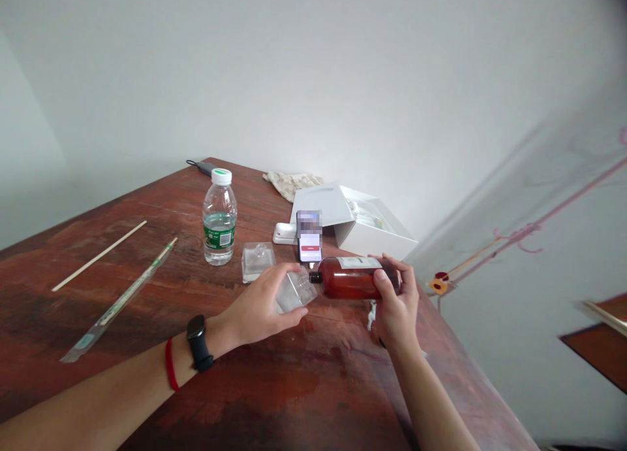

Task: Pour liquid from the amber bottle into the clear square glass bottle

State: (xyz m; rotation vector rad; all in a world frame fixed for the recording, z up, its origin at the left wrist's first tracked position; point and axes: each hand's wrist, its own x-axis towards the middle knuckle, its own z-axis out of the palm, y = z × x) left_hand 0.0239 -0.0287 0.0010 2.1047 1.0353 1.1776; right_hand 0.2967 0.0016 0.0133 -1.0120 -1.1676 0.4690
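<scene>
My left hand (262, 307) is closed round a small clear glass bottle (298, 291), tilted toward the right. My right hand (398, 297) grips a brown bottle (349, 279) with a white label, held on its side so its dark neck meets the mouth of the clear bottle. Both are held just above the reddish wooden table (147, 242). A second small clear glass container (257, 260) stands on the table just behind my left hand. A black watch and a red band are on my left wrist.
A plastic water bottle (219, 219) with a green label stands behind. A phone (309, 236) leans upright near an open white box (362, 225). A wooden stick (100, 255) and a wrapped stick (125, 297) lie at left. A cloth (292, 182) lies at the back.
</scene>
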